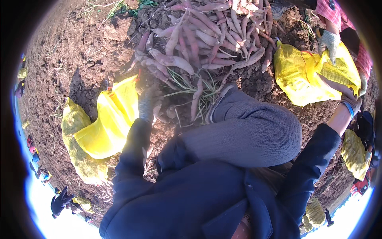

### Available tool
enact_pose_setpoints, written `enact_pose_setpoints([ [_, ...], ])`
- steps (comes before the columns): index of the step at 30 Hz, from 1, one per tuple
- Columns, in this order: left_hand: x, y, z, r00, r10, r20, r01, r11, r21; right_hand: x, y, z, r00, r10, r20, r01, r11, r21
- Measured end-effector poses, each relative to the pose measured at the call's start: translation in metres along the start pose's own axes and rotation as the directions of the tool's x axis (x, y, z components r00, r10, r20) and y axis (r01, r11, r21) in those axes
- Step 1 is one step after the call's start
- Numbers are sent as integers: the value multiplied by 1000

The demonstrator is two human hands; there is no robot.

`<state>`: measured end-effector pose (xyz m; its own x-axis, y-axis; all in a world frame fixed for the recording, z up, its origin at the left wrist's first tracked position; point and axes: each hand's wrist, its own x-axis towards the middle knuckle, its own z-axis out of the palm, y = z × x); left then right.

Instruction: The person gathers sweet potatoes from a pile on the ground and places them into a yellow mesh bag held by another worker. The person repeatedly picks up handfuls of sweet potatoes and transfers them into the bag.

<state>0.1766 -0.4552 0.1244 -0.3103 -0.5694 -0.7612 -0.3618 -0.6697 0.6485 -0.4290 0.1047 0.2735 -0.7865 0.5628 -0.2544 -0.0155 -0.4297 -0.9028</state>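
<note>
while your left hand (148, 104) sits in deep shade at the mouth of the yellow mesh sack (104, 126), you can barely read it: it's gloved, lying down among the sweet potatoes, and i cannot tell whether the fingers are curled round one or just resting there. your right hand (351, 100) is out at the far right, bare, with a blue wristband, and its fingers are mostly hidden behind the edge of the second yellow sack (306, 75); it looks to be touching that sack's lower rim, but whether it's pinching the mesh is not clear. your bent knee in grey trousers (254, 131) and your dark blue jacket (207, 199) block much of the ground below.

now the containers: the left-hand sack lies open on the soil beside your left arm, bright lining showing, contents hidden from you. the second sack bulges, and what's inside can't be seen through the mesh. another person's gloved hand (328, 42) presses on its top edge, plaid sleeve cut off by the frame. more filled yellow sacks (355, 153) sit at the right rim, blurred.

the sweet potato pile (207, 34) is straight ahead of you, pinkish-purple roots heaped on the dirt, with a few loose ones and green stems (187, 85) just by your left hand.
</note>
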Motion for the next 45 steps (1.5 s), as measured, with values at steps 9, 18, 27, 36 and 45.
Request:
enact_pose_setpoints([
  [9,4,-124,78,933,-152,325,-196,541,818,-159,76,-26,817,-572,71,540,716,-442],
  [18,11,-189,-95,872,420,252,-457,511,728,-267,143,-40,865,-305,397,484,714,-506],
  [27,21,-153,-149,732,680,33,-421,415,806,-285,148,-30,852,-225,473,451,774,-444],
  [36,72,-85,-93,974,158,-162,-210,901,-379,-299,162,-33,854,-80,514,346,826,-446],
  [45,-2,19,12,861,144,488,-1,960,-282,-334,147,8,476,348,808,236,834,-498],
])
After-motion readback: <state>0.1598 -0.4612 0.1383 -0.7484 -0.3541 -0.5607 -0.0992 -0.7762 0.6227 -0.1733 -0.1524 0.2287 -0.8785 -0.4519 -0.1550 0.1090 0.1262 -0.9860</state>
